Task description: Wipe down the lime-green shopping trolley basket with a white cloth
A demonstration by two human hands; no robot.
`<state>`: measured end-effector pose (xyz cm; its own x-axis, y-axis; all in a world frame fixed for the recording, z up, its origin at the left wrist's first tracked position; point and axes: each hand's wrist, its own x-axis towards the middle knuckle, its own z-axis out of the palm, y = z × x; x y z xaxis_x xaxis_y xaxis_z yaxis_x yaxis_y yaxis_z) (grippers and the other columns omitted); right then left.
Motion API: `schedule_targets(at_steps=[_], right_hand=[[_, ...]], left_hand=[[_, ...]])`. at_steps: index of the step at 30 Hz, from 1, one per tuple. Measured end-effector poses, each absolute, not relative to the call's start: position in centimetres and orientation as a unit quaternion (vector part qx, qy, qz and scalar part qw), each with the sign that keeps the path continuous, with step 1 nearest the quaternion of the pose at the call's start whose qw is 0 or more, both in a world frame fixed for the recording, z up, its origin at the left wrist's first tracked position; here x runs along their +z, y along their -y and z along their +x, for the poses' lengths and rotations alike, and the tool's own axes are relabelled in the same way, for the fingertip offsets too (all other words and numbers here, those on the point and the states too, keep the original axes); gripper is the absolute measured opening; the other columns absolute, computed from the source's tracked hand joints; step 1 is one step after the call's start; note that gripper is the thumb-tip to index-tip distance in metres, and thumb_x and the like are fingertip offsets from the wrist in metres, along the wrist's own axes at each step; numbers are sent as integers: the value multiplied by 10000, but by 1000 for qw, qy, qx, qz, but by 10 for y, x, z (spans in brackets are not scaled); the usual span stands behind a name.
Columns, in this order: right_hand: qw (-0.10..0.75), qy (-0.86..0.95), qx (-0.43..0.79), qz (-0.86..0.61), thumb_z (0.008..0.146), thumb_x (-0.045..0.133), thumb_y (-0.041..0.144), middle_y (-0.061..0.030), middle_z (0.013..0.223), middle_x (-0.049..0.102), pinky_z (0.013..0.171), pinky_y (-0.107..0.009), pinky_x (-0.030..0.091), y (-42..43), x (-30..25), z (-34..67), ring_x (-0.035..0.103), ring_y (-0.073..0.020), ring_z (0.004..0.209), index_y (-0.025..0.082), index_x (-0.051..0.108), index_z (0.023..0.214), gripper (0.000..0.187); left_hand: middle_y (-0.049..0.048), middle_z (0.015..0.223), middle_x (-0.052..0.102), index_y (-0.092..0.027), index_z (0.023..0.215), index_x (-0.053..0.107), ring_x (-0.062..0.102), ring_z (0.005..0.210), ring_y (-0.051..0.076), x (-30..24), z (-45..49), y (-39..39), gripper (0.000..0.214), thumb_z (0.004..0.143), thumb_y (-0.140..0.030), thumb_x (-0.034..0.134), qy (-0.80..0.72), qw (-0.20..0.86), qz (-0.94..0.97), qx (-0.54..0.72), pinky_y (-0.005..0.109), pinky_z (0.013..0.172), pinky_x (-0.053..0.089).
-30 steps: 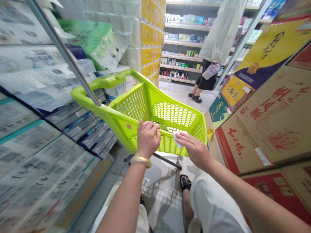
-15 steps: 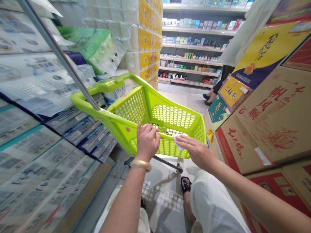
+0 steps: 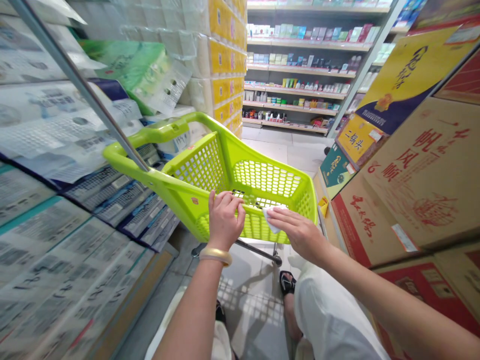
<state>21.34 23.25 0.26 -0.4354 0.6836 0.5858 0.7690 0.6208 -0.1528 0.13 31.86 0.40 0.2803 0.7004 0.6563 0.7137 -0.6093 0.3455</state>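
A lime-green shopping cart (image 3: pixel 210 165) with a slotted plastic basket stands sideways in front of me. My left hand (image 3: pixel 226 220) is closed over the near rim of the basket, its fingers curled over the edge. Further right along the same rim, my right hand (image 3: pixel 300 232) presses a small white tissue (image 3: pixel 270 220) against the plastic. The fingers of that hand lie together over the tissue and partly hide it. A grey metal pole (image 3: pixel 80 85) rises from the cart's handle end at the left.
Stacked packs of paper goods (image 3: pixel 71 260) line the left side, with a green pack (image 3: pixel 123 70) on top. Cardboard cartons (image 3: pixel 408 200) and yellow boxes (image 3: pixel 408 80) rise close on the right. Shelves of small bottles and boxes (image 3: pixel 296 70) stand across the tiled aisle.
The person at the back right has moved off behind the boxes, leaving the shelf end visible. Both hands keep their places on the rim, and the view has shifted slightly.
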Motion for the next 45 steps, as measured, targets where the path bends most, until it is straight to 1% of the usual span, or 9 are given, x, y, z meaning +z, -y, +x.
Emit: schedule_targets(at_steps=[3, 6, 12, 18, 24, 29, 35, 40, 45], right_hand=[[316, 835, -74, -445, 925, 403, 11, -66, 1326, 643, 1077, -413, 506, -222, 0, 224, 567, -182, 1285, 224, 608, 1296, 474], [312, 828, -83, -458, 911, 419, 11, -57, 1306, 657, 1072, -404, 511, -233, 3, 206, 596, -184, 1252, 228, 642, 1252, 462], [306, 846, -85, -427, 903, 417, 7, -84, 1312, 651, 1084, -395, 499, -253, 7, 177, 592, -194, 1257, 168, 657, 1227, 434], [303, 841, -80, -442, 936, 403, 26, -66, 1322, 646, 1090, -427, 490, -225, 2, 213, 558, -187, 1295, 215, 620, 1282, 450], [317, 831, -67, -453, 903, 427, 26, -68, 1295, 664, 1082, -387, 494, -250, 7, 179, 601, -180, 1244, 210, 663, 1224, 439], [337, 826, -50, -449, 891, 415, 15, -63, 1277, 678, 1024, -351, 529, -261, 9, 170, 629, -165, 1203, 216, 668, 1208, 452], [355, 804, -79, -470, 898, 400, 13, -81, 1234, 701, 1007, -386, 537, -242, 6, 197, 642, -191, 1183, 194, 687, 1159, 429], [372, 780, -90, -496, 901, 415, 24, -75, 1245, 695, 1032, -418, 524, -235, 1, 204, 627, -196, 1208, 225, 669, 1205, 445], [361, 770, -91, -518, 887, 433, 21, -86, 1273, 677, 1056, -426, 512, -249, -4, 194, 623, -214, 1215, 209, 667, 1218, 447]], left_hand=[[28, 893, 688, -232, 851, 668, 563, 1117, 236, 4, 1, -318, 223, 910, -220, 453, 437, 3, -802, -407, 488, 1178, 195], [34, 897, 689, -228, 841, 664, 560, 1121, 241, 4, 1, -318, 224, 908, -217, 450, 440, 7, -799, -410, 494, 1175, 196], [29, 874, 684, -229, 829, 662, 563, 1109, 237, 5, 0, -317, 220, 902, -213, 455, 445, 11, -798, -406, 491, 1175, 200], [32, 877, 676, -237, 836, 664, 560, 1111, 234, 6, 0, -317, 223, 900, -219, 451, 442, 7, -801, -403, 488, 1185, 197], [42, 868, 672, -241, 820, 662, 554, 1122, 253, 6, 2, -319, 235, 886, -215, 438, 449, -12, -795, -408, 525, 1192, 160], [46, 844, 661, -230, 781, 643, 548, 1119, 266, 3, 7, -320, 232, 872, -195, 433, 451, -20, -789, -418, 556, 1196, 101], [41, 864, 661, -230, 821, 626, 517, 1205, 256, -1, 29, -315, 229, 896, -178, 416, 419, -36, -804, -420, 543, 1192, 99], [37, 898, 671, -233, 847, 625, 494, 1255, 243, -1, 43, -315, 222, 910, -186, 417, 403, -55, -820, -403, 545, 1194, 99], [45, 946, 684, -232, 863, 636, 500, 1271, 236, 3, 39, -333, 238, 925, -218, 407, 399, -56, -833, -379, 533, 1217, 118]])
